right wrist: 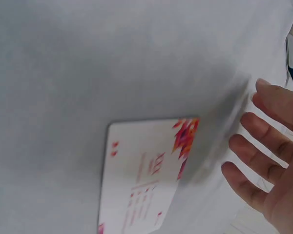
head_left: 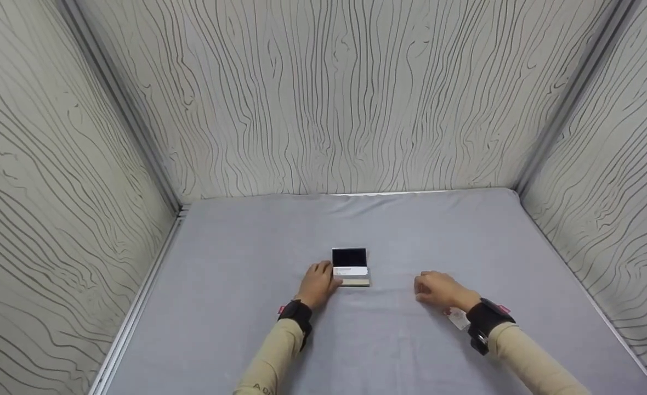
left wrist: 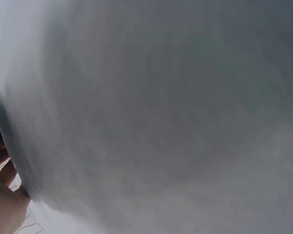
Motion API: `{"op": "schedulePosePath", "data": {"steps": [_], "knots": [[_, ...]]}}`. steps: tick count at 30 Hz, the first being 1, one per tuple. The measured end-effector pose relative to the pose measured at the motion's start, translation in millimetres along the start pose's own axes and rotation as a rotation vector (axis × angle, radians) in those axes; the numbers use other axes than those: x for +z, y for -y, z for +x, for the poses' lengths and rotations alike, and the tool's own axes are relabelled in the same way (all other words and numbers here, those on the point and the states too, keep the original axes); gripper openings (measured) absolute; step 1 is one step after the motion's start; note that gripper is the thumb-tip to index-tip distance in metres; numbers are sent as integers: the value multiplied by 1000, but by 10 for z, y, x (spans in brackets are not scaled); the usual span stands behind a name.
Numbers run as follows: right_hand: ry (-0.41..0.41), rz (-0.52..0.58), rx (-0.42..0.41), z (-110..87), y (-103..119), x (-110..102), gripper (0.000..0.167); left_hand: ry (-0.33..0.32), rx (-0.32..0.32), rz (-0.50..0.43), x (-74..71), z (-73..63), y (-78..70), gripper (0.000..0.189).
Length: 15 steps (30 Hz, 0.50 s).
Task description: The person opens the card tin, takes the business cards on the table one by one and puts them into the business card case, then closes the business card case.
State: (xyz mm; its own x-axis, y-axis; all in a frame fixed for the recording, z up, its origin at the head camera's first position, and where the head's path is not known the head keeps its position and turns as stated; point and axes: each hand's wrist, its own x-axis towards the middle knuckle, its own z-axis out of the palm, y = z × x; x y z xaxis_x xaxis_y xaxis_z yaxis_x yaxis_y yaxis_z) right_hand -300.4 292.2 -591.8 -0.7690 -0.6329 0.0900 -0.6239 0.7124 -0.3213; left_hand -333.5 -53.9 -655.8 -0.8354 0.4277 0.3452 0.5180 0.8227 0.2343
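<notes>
A small, flat card case (head_left: 350, 258) lies open on the cloth-covered table, with a black panel at the far side, a white printed strip across the middle and a pale strip at the near edge. My left hand (head_left: 317, 285) holds its left side, the thumb at the near left corner; the left wrist view catches only part of the hand at its edge. To the right, my right hand (head_left: 438, 289) is apart from the case, its fingers loosely bent around nothing. Under that wrist lies a white business card (right wrist: 141, 180) with red print and a colourful corner pattern.
Grey-blue cloth (head_left: 236, 263) covers the table and has light wrinkles. Wood-grain patterned panels (head_left: 323, 99) rise behind the table and on both sides. Metal rails (head_left: 131, 323) run along the left edge.
</notes>
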Motion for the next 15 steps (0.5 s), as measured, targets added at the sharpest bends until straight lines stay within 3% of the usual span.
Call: {"op": "schedulePosePath", "data": {"steps": [6,15], "knots": [[83,80,30,-131,-89,-97,12,4,-14,-7,41,14,24,52],[101,95,11,-320,-214,-217,15,18,-15,-18,32,13,20,52]]}}
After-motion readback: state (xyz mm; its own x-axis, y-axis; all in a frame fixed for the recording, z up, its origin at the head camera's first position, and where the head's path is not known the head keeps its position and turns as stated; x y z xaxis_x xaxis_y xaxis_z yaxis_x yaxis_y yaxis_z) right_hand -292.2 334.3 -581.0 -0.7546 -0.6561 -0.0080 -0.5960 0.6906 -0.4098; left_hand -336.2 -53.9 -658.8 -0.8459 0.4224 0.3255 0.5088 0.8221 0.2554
